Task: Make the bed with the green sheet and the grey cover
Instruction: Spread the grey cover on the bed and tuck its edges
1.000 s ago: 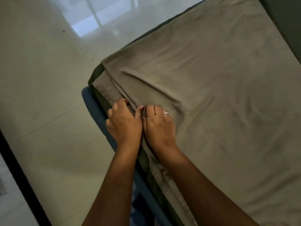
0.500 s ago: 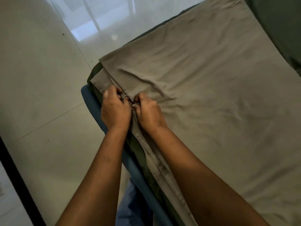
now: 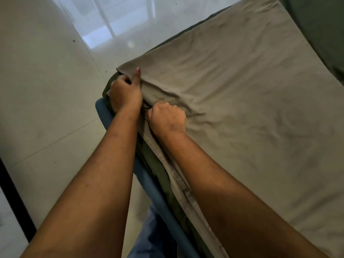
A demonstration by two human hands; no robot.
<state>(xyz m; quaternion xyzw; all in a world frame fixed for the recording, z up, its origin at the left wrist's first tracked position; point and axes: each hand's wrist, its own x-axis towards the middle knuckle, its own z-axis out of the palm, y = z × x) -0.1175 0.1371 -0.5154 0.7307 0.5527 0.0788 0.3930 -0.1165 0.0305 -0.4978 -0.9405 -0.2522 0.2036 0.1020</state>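
My left hand (image 3: pixel 124 92) and right hand (image 3: pixel 166 120), 2 fists, clutch the grey cover (image 3: pixel 232 90) at its corner; beyond, it overlies the green sheet (image 3: pixel 158 174); tucking probably remains.

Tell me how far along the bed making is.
Done: green sheet is on, grey cover spread over it. In hand: left hand and right hand grip the cover's edge near the corner. Left: evening that bunched corner and smoothing the wrinkles beside it.
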